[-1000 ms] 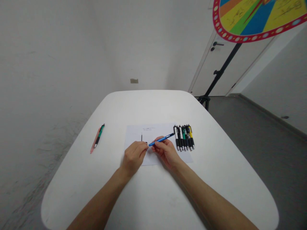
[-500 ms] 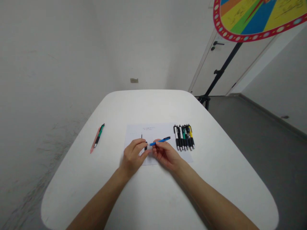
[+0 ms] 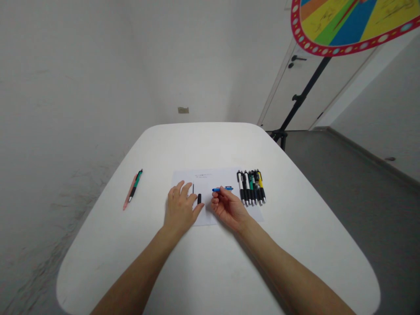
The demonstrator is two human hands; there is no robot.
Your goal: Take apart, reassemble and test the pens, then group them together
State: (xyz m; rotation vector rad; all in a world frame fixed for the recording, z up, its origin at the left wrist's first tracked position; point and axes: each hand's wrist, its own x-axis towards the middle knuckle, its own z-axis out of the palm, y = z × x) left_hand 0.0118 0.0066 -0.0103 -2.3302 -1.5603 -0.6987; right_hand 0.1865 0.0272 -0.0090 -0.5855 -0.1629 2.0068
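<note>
My right hand (image 3: 229, 209) pinches a blue pen barrel (image 3: 217, 190) with a dark clip, held above a sheet of white paper (image 3: 210, 218). My left hand (image 3: 181, 205) rests on the paper's left side with its fingers spread. Beside its thumb and forefinger is a short black pen grip (image 3: 199, 198), apart from the barrel. A thin dark refill (image 3: 193, 188) lies just past the left fingertips. Small writing shows near the top of the sheet.
Several click pens (image 3: 252, 188) lie in a row at the right of the paper. A green-and-black pen (image 3: 135, 185) and a pink pen (image 3: 130, 192) lie at the left. The white table (image 3: 210, 271) has rounded corners; a colourful wheel (image 3: 352, 26) stands beyond it.
My left fingers have spread and drawn back to the left, leaving the black grip in plain view. The blue barrel in my right hand has turned nearly level and moved slightly right.
</note>
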